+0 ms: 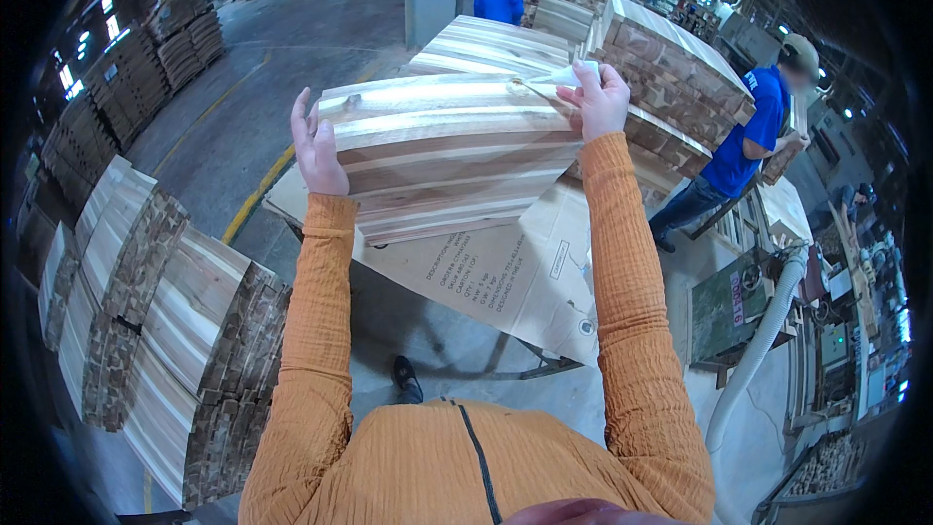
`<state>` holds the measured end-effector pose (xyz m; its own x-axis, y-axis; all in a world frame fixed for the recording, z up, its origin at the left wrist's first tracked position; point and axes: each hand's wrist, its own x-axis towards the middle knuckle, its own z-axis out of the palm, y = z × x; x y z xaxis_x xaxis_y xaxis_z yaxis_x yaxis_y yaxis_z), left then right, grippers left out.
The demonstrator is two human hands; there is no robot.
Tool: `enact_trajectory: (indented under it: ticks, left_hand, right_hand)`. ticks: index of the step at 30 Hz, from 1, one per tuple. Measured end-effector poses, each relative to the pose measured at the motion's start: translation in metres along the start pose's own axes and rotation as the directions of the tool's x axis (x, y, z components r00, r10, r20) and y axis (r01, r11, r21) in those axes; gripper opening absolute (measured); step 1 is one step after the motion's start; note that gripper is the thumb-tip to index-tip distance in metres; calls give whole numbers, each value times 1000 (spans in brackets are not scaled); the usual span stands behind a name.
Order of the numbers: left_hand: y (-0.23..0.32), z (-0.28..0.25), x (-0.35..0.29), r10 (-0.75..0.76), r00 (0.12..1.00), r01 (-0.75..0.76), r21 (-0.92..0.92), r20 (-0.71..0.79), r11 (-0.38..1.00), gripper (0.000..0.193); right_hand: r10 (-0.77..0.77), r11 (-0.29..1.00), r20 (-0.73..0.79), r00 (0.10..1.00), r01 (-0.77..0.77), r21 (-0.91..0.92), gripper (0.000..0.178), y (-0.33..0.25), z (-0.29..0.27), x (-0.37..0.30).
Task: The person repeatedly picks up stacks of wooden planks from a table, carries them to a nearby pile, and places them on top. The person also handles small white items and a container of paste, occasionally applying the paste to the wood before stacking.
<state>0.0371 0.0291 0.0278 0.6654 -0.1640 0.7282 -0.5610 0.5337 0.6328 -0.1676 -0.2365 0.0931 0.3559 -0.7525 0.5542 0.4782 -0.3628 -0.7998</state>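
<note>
Flat box cardboard (pixel 505 282) lies under both hands. The striped wooden board (pixel 452 151) is between them. The left hand (pixel 319 154) holds its side edge. The right hand (pixel 598 102) pinches a small white scrap (pixel 564 77) by its far corner.

Black print (pixel 505 279) lines the cardboard (pixel 544 233); a number label (pixel 742 294) marks the green panel (pixel 711 299).

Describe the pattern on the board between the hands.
Board: cream and brown stripes, clearest in the head view.
</note>
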Motion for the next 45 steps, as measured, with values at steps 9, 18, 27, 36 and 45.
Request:
enact_trajectory:
  ticks: [9, 18, 27, 36, 45]
  left_hand:
    - [1, 0, 1, 26, 999, -24, 42, -35, 999, 55]
    - [-3, -2, 8, 39, 999, -36, 121, -19, 992, 50]
    - [-4, 5, 14, -6, 999, 9, 77, -47, 997, 50]
    - [-13, 4, 24, -41, 998, 43, 56, -39, 998, 50]
    - [-28, 0, 34, -75, 997, 75, 31, 11, 997, 51]
  right_hand:
    - [-9, 999, 0, 1000, 9, 52, 20, 6, 2, 3]
    - [250, 891, 44, 967, -247, 381, 12, -4, -5, 18]
    - [278, 835, 97, 956, -290, 467, 12, 6, -25, 30]
    - [225, 932, 68, 972, -235, 275, 22, 11, 5, 36]
    - [156, 977, 322, 934, -97, -192, 23, 14, 15, 36]
